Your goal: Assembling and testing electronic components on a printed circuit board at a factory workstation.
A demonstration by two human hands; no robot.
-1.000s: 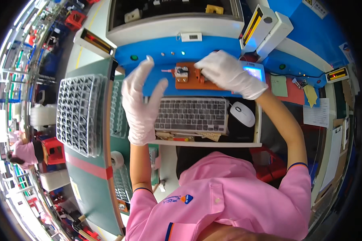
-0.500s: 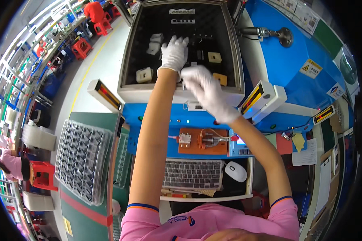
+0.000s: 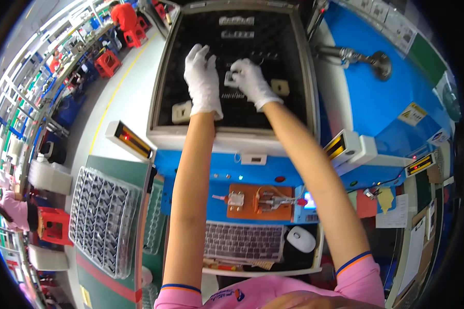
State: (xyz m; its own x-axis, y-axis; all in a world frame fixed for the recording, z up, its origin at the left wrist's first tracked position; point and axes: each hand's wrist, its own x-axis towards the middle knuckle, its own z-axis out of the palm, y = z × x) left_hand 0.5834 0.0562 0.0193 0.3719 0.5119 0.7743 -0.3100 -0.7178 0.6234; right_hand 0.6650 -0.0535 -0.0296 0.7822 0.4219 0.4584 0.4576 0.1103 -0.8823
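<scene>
lying just beside right fingers: a white block.

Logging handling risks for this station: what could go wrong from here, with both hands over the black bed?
1. The right hand is at a light part, grip unclear: gloved fingertips might slip or skew it.
2. The left hand has its wrist near a cream block: drawing back might nudge it.
3. The right forearm passes by a lit screen, height unclear: lowering it might bump that.
</scene>
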